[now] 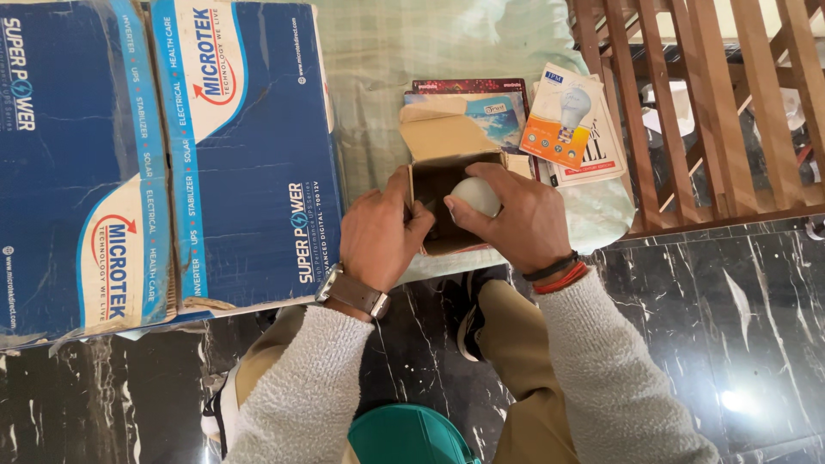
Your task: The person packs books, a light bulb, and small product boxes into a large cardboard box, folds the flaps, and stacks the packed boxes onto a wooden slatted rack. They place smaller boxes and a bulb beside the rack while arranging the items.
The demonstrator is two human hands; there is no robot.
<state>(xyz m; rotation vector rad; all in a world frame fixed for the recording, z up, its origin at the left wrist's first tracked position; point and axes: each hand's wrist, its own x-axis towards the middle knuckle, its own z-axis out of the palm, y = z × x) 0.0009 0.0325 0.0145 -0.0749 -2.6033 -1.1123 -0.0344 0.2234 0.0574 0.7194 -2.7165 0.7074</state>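
Between the two hands, at the edge of the pale cloth-covered surface (pixel 378 77), stands a small open cardboard box (pixel 447 185) with its top flap folded back. The left hand (pixel 378 234), with a brown strap watch on the wrist, presses against the left wall of the box, its fingers curled and closed on the cardboard edge. The right hand (pixel 520 219), with a black and a red band at the wrist, holds a white round bulb (pixel 475 196) at the mouth of the box; the thumb and the fingers are bent around the globe, closed only as much as its round shape allows. The base of the bulb is hidden, so I cannot tell how deep it sits inside.

I judge that the step in hand is the passing of the bulb through the box opening, while the left hand keeps the box steady. Whichever way the bulb goes, the next move asks for a light grip on the globe and a straight path, because the opening is narrow and the flap is close.

Beyond the box lie some flat printed packets, one orange and white bulb carton (pixel 563 116) among them. At the left stands a large blue carton (pixel 163 155); at the right, a wooden slatted frame (pixel 713 103). Below is a dark marble floor (pixel 739 326).
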